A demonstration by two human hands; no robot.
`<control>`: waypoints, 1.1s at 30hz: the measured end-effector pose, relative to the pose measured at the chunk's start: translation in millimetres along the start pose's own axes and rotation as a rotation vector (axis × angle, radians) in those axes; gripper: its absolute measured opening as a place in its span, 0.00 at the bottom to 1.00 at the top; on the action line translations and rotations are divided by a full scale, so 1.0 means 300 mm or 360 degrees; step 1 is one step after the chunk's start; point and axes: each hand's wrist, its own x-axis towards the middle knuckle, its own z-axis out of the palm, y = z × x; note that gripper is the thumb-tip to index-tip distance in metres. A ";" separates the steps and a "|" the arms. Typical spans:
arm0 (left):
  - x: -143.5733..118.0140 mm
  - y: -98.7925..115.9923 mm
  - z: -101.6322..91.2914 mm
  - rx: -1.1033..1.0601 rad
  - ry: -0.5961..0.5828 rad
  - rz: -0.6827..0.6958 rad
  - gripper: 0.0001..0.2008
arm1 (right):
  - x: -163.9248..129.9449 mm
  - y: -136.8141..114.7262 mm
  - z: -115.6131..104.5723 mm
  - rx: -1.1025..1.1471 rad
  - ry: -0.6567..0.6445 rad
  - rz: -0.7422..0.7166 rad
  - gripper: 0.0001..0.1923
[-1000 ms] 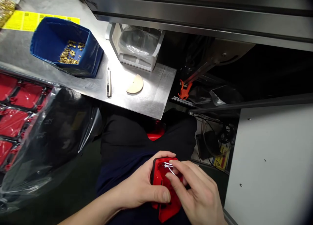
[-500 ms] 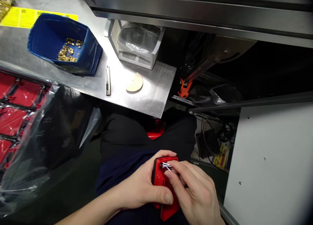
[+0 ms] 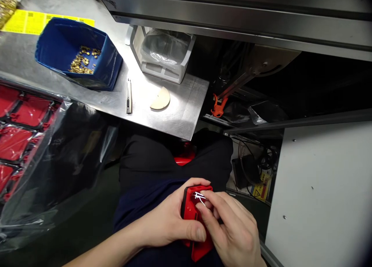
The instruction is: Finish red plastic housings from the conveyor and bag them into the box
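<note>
Over my lap, my left hand [image 3: 174, 216] is wrapped round a red plastic housing [image 3: 190, 211] with a black edge. Its thumb lies across the front and its fingers reach over the top. My right hand [image 3: 232, 224] is closed at the housing's upper end, thumb and index finger pinching a small shiny metal wire piece [image 3: 200, 196]. The wire piece, perhaps a spring or clip, sits at the housing's recess; its far end is too small to make out. The right fingers cover part of the housing.
On the metal bench [image 3: 180, 112] stand a blue bin [image 3: 112, 61] of small brass parts and a grey bin [image 3: 162, 74] with a plastic bag. A utility knife [image 3: 128, 96] and a half-round disc [image 3: 161, 98] lie nearby. Red housings [image 3: 30, 110] fill a tray at left.
My right fingertips have shifted slightly at the recess, and more of the wire piece shows. My left hand keeps its hold on the housing. The view has moved a little.
</note>
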 end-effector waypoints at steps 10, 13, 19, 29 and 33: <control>0.000 0.006 0.004 0.0034 0.0001 -0.0029 0.44 | -0.010 0.001 0.004 -0.0009 -0.0055 0.0007 0.08; 0.002 0.002 0.002 0.0033 -0.0009 -0.0006 0.43 | -0.009 0.003 0.006 0.0022 -0.0051 -0.0033 0.11; -0.001 -0.007 -0.006 0.0038 -0.0002 -0.0026 0.45 | -0.011 0.015 0.000 0.0018 -0.0022 0.0029 0.09; -0.004 -0.015 -0.004 -0.0245 -0.0086 0.0020 0.42 | -0.049 0.020 0.006 0.0001 0.0012 0.0109 0.07; -0.011 -0.009 -0.006 -0.0208 -0.0083 -0.0022 0.42 | -0.048 0.010 0.011 -0.0036 0.0003 0.0126 0.07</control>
